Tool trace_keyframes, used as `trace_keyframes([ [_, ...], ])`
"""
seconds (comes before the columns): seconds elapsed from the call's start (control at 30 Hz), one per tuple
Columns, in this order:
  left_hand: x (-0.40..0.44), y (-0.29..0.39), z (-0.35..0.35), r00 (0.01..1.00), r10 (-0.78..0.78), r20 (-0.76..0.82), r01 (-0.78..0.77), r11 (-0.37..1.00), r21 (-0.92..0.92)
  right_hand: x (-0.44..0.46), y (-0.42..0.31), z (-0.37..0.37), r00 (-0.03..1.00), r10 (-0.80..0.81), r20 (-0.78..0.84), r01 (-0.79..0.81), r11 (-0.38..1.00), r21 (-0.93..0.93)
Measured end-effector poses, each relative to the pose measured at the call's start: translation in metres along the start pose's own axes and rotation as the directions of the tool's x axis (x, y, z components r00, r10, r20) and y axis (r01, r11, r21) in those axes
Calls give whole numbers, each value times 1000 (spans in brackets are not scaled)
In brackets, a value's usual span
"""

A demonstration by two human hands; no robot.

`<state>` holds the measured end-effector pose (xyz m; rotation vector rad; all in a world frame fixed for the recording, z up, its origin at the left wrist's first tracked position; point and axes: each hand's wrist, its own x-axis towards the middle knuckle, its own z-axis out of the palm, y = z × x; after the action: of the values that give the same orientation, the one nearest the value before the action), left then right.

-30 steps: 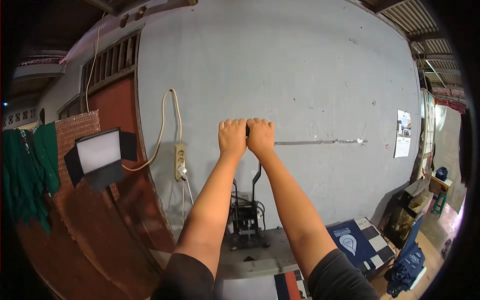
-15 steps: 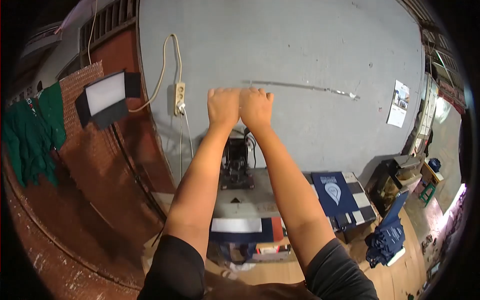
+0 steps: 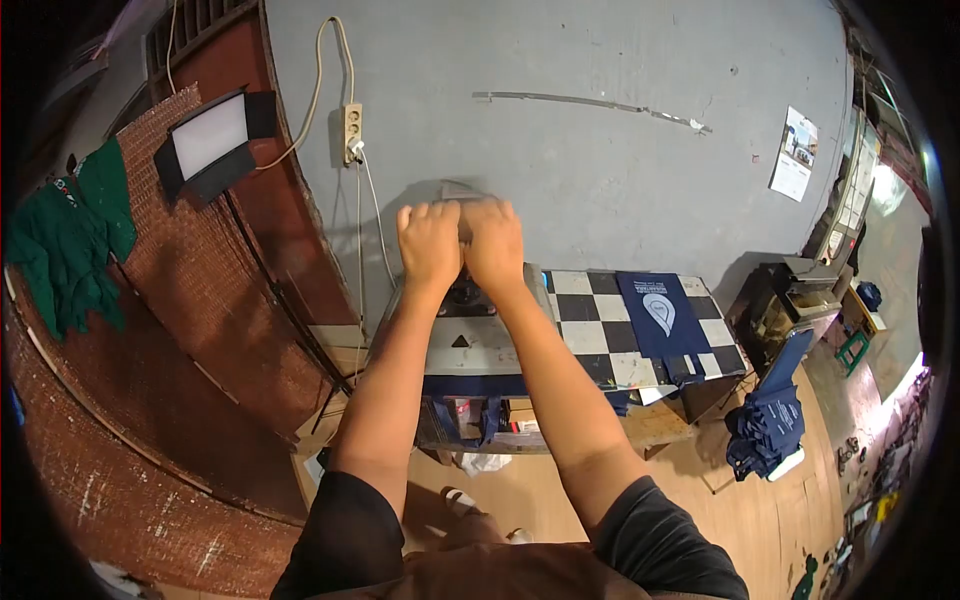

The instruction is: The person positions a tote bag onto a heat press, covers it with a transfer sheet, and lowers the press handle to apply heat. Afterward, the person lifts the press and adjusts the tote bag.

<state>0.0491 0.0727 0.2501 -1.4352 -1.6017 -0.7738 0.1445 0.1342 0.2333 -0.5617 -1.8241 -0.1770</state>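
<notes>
A heat press with a grey upper plate (image 3: 463, 352) stands in front of me, a black triangle mark on its top. My left hand (image 3: 430, 243) and my right hand (image 3: 494, 243) are side by side above it, arms stretched out. The fingers of both are wrapped round the press's handle, which they mostly hide. A blurred grey part of the press (image 3: 462, 187) shows just behind the knuckles. Navy cloth (image 3: 475, 384) shows along the plate's front edge.
A navy bag with a white print (image 3: 660, 315) lies on a checkered tabletop (image 3: 577, 307) to the right. Farther right is a pile of navy bags (image 3: 765, 430). A lamp on a stand (image 3: 210, 137) and a socket strip (image 3: 352, 133) are on the left.
Both hands have come down together, and my view has tipped downward. The white sheet on the navy cloth is now out of sight, the upper plate sitting lower over it.
</notes>
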Motion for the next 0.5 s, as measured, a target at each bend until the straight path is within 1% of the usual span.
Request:
trace_keyframes([
  [0.07,-19,5,-2,1000,-5,10,5,1000,-4,-19,-6,-3,998,49,45,-49,999,3],
  [0.23,-66,11,5,998,-38,53,40,998,-42,-69,-13,-1,995,76,71,-75,997,-12],
  [0.27,-75,11,6,995,-35,92,39,998,-44,-77,-13,-2,994,71,89,-70,997,-17],
  [0.3,-84,11,9,995,-35,92,39,998,-44,-84,-14,-3,992,65,105,-63,998,-21],
  [0.33,-93,11,15,997,-29,74,34,997,-63,-90,-18,-6,984,96,150,-92,995,-35],
  [0.43,-114,12,21,998,-23,66,28,996,-89,-112,-18,-1,984,103,148,-104,995,-2],
  [0.5,-127,13,23,992,-34,118,47,993,-104,-128,-16,5,977,118,177,-121,993,6],
])
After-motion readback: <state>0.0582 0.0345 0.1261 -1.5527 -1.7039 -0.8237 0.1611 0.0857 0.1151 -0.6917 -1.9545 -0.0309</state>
